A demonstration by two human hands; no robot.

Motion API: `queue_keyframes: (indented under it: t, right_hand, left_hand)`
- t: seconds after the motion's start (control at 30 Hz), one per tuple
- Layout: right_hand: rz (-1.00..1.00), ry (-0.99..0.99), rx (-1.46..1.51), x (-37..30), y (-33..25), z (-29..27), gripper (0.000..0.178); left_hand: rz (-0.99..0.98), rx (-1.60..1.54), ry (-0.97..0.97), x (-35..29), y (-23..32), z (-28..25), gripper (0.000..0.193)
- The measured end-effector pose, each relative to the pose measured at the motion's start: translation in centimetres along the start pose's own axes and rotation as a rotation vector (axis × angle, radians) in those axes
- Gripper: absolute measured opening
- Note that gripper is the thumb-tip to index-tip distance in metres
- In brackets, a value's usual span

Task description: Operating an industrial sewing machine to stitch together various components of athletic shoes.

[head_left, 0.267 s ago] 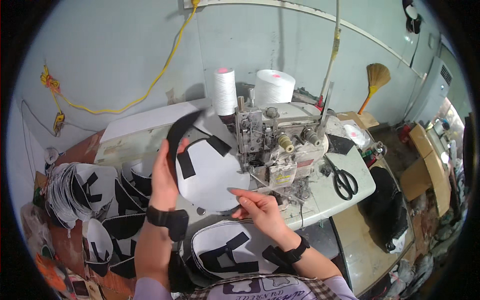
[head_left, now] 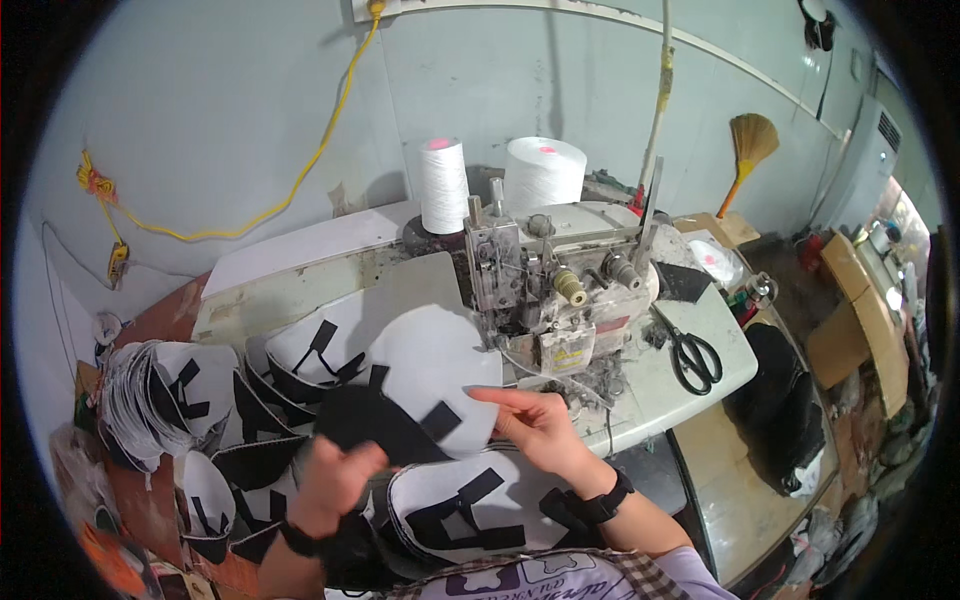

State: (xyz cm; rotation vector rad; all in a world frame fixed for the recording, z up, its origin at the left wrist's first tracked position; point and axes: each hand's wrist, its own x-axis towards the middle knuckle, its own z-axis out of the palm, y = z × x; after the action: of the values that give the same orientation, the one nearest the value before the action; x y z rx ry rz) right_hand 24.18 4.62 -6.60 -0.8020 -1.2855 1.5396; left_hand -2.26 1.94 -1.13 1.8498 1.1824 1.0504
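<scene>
A rounded white fabric panel (head_left: 430,350) with small black strips and a wide black flap (head_left: 375,425) is held in front of the sewing machine (head_left: 545,290). My right hand (head_left: 545,432) pinches its right edge between thumb and fingers. Down at the lower left of the flap is my left hand (head_left: 340,482), smeared by motion. Whether its fingers grip the flap cannot be made out. Beneath the panel, near my body, lies a stack of similar white and black pieces (head_left: 475,510).
More finished-looking panels (head_left: 190,400) are piled at the left. White thread cones (head_left: 443,190) stand behind the machine. Black-handled scissors (head_left: 695,362) lie on the white machine table (head_left: 725,350) at right. A broom (head_left: 748,155) leans by the wall, with cardboard (head_left: 865,320) farther right.
The panel has turned, so its black flap moved from the upper left to the lower left. My left hand dropped toward my body. My right hand stays at the panel's edge.
</scene>
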Motion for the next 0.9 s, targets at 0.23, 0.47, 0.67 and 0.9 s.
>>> queue_keyframes:
  t: [0.23, 0.47, 0.67, 0.9]
  right_hand:
    - [-0.391, 0.099, -0.579, -2.0, -1.6, 0.1, 0.046]
    - [-0.643, 0.105, -1.022, -3.0, -2.1, 0.4, 0.036]
    - [-0.563, 0.092, -1.008, -2.9, -1.5, 1.7, 0.049]
    - [-0.788, 0.180, -1.068, -0.7, 0.4, -1.1, 0.059]
  left_hand:
    - [0.197, -0.039, -0.122, -1.8, -0.6, 2.9, 0.019]
    - [-0.033, -0.150, -0.049, 2.0, 0.4, 2.5, 0.028]
    - [-0.096, -0.585, -0.047, 2.3, 3.0, 3.4, 0.027]
    - [-0.368, -1.008, 0.033, 5.5, 1.4, 3.1, 0.044]
